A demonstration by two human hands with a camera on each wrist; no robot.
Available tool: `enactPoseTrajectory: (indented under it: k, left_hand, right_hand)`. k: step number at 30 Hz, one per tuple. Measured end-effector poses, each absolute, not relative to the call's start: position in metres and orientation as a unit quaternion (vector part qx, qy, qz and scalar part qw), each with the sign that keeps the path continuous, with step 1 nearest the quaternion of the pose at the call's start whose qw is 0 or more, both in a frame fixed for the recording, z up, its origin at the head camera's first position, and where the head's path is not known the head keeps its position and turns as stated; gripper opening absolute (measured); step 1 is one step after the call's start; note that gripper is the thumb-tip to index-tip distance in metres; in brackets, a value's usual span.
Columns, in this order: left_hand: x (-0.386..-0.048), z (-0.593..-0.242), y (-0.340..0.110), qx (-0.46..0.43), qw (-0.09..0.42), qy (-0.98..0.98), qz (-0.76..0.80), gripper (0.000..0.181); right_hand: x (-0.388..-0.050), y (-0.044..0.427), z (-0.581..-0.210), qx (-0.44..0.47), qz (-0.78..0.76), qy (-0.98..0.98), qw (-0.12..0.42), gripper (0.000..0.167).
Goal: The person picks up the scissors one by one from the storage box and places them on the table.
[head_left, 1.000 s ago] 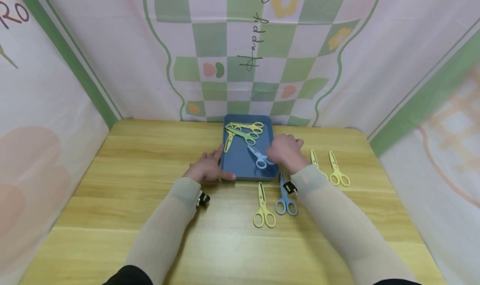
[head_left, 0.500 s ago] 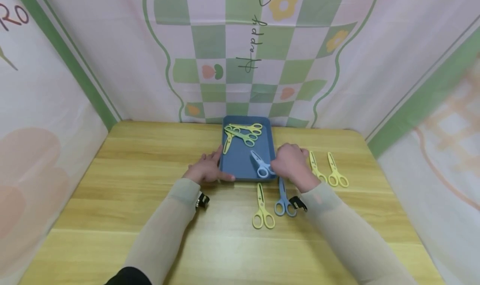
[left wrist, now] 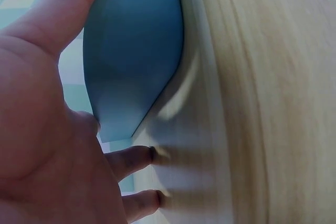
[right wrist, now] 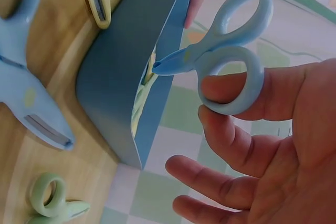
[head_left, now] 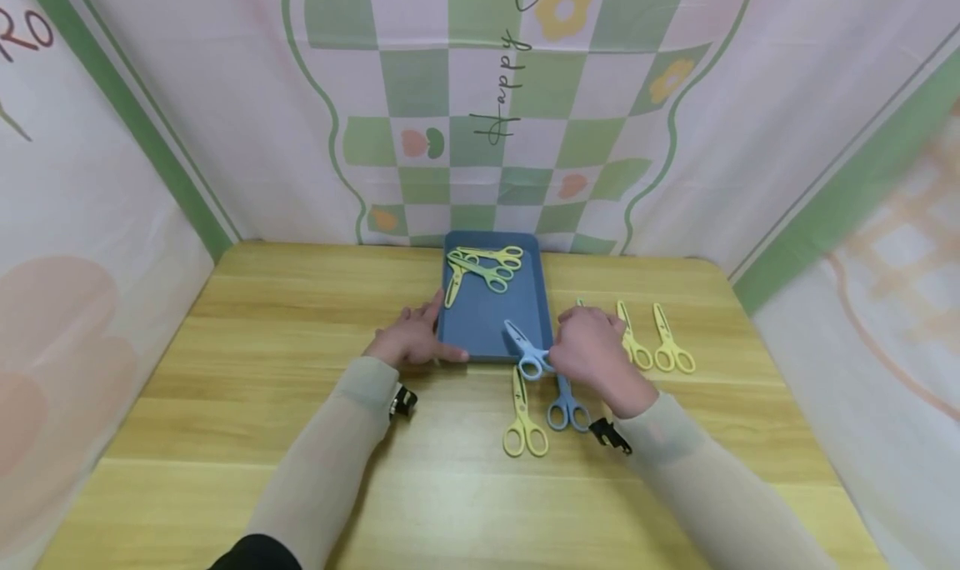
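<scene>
My right hand (head_left: 592, 349) pinches a pair of light blue children's scissors (head_left: 517, 338) by one handle loop. They hang over the front right corner of the blue tray (head_left: 480, 327); the right wrist view shows thumb and forefinger on the loop, blades pointing to the tray. My left hand (head_left: 411, 337) rests against the tray's front left corner, fingers spread, thumb along the front wall. Inside the tray's back part lie yellow scissors (head_left: 455, 287) and green scissors (head_left: 483, 271), overlapping.
In front of the tray lie yellow scissors (head_left: 522, 413) and darker blue scissors (head_left: 566, 397). Two yellow pairs, one (head_left: 629, 337) nearer and one (head_left: 666, 337) farther right, lie beside my right hand. Green scissors (right wrist: 59, 211) are mostly hidden behind that hand. A patterned cloth (head_left: 420, 78) hangs behind.
My right hand has drawn the light blue scissors from inside the tray toward me, to its front right corner. A green tip now shows behind that hand. My left hand stays put.
</scene>
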State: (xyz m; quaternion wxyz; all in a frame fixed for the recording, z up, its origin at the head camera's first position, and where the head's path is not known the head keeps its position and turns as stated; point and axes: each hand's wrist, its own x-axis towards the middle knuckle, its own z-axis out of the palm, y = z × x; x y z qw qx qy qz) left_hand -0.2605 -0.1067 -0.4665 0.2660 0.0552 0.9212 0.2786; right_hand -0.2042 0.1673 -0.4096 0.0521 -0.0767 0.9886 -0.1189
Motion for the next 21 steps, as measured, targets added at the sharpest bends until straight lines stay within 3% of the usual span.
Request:
enactPoseTrajectory:
  k: [21]
  left_hand:
    - [-0.265,-0.472,-0.106,0.054,0.270,0.925,0.261,0.129]
  right_hand:
    - [-0.181,0.166,-0.420,-0.125,-0.059,0.986,0.090,0.024]
